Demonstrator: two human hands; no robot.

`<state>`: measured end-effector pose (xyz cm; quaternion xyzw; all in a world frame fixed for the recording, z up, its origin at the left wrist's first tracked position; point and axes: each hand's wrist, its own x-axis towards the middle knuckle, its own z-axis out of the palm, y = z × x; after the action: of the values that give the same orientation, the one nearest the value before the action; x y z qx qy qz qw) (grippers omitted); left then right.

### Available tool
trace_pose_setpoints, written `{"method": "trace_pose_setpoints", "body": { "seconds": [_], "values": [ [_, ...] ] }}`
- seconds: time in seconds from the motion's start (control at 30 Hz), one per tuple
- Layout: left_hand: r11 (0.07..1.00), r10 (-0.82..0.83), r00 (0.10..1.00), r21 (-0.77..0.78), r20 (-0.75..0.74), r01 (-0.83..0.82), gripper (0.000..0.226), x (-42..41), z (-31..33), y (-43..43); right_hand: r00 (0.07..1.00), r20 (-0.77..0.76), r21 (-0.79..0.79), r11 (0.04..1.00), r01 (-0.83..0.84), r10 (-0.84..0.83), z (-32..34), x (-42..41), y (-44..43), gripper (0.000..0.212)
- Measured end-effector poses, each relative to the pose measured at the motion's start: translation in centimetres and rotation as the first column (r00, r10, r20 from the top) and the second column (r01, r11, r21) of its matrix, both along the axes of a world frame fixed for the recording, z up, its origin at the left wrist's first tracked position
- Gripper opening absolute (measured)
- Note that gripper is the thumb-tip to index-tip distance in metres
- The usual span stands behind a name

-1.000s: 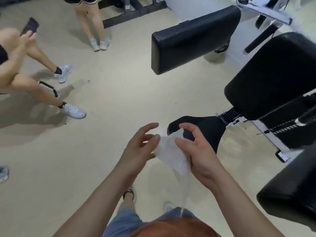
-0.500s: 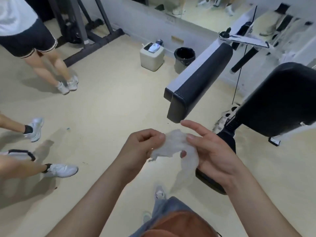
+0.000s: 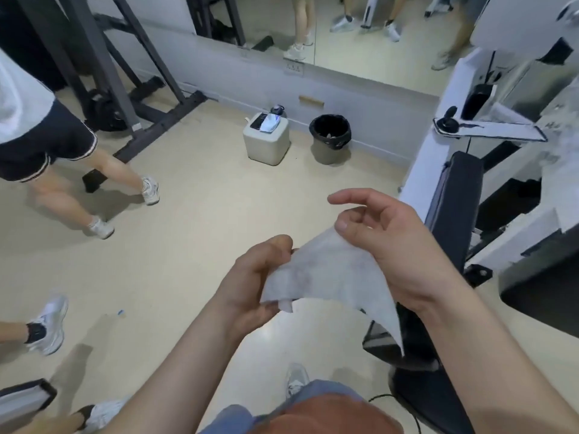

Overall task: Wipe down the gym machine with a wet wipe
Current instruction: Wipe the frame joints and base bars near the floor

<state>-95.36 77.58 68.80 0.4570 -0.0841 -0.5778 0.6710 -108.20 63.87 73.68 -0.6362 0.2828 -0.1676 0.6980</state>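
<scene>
Thin matt cloth-like wet wipe [image 3: 329, 274], smooth black machine pad [image 3: 454, 211]

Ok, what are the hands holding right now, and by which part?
Both hold the wet wipe: left hand pinches its left edge, right hand grips the upper right corner. The lower right corner hangs free.

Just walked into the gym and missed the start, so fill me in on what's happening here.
A person is holding a wet wipe in both bare hands, spread between them. The left hand pinches one edge and the right hand grips the other. The wipe touches nothing else yet. The gym machine, with its black pad, stands to the right, not yet wiped as far as can be seen. Other people stand on the floor to the left, and a black-lined bin sits by the wall.
</scene>
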Motion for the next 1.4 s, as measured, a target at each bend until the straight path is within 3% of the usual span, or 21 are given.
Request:
{"method": "trace_pose_setpoints", "body": {
  "seconds": [0.17,0.33,0.4,0.5,0.57,0.67,0.83,0.93,1.03,1.1,1.17,1.27,1.4],
  "values": [
    [0.998,-0.055,0.997,-0.014,-0.060,0.054,0.036,6.7,-0.1,-4.3,0.986,-0.153,-0.116,0.992,0.049,-0.067,0.0,5.3,-3.6,0.018],
    [0.989,-0.146,0.981,0.019,-0.128,0.150,0.008,14.4,-0.8,-9.1,0.882,-0.466,-0.196,0.964,-0.182,0.072,-1.7,10.4,-6.7,0.047],
    [0.983,-0.184,0.974,-0.009,-0.131,0.184,0.011,17.7,-0.9,-11.2,0.851,-0.519,-0.158,0.968,-0.195,0.087,-2.2,12.5,-7.9,0.038],
    [0.965,-0.258,0.955,0.001,-0.145,0.261,0.019,22.5,-0.9,-14.3,0.882,-0.470,-0.029,0.999,-0.041,0.023,-3.0,15.4,-9.6,0.012],
    [0.955,-0.289,0.946,0.021,-0.146,0.295,0.024,25.6,-0.7,-16.1,0.929,-0.364,0.107,0.987,0.117,-0.070,-3.1,17.1,-10.6,0.022],
    [0.929,-0.358,0.927,0.053,-0.112,0.365,0.033,29.6,-0.8,-19.3,0.945,-0.136,0.341,0.881,0.328,-0.299,-3.5,19.3,-12.1,0.044],
    [0.869,-0.489,0.872,0.099,0.015,0.485,0.020,32.4,-1.6,-25.7,0.776,0.029,0.570,0.648,0.505,-0.630,-4.6,23.0,-14.2,0.060],
    [0.806,-0.589,0.793,0.173,0.153,0.566,0.016,32.8,-2.2,-30.6,0.581,0.006,0.582,0.476,0.660,-0.814,-3.9,23.7,-16.7,0.033],
    [0.773,-0.631,0.705,0.183,0.325,0.608,0.025,32.5,-2.6,-35.6,0.492,-0.018,0.428,0.438,0.790,-0.870,-3.1,23.3,-19.5,0.009],
    [0.748,-0.624,0.600,0.160,0.501,0.645,0.034,31.7,-2.7,-39.0,0.416,-0.078,0.212,0.393,0.895,-0.906,-2.9,22.6,-22.3,0.009],
    [0.731,-0.576,0.490,0.143,0.654,0.668,0.040,30.6,-2.8,-42.6,0.273,-0.132,-0.068,0.284,0.957,-0.953,-2.8,21.7,-25.3,0.010],
    [0.700,-0.481,0.362,0.101,0.798,0.707,0.037,28.9,-2.6,-47.4,0.096,-0.123,-0.421,0.140,0.896,-0.988,-2.5,19.9,-29.3,0.021],
    [0.624,-0.455,0.217,0.135,0.863,0.770,0.036,26.4,-2.7,-53.3,-0.019,-0.102,-0.774,0.067,0.630,-0.995,-3.2,17.5,-33.9,0.017]
  ]
}}
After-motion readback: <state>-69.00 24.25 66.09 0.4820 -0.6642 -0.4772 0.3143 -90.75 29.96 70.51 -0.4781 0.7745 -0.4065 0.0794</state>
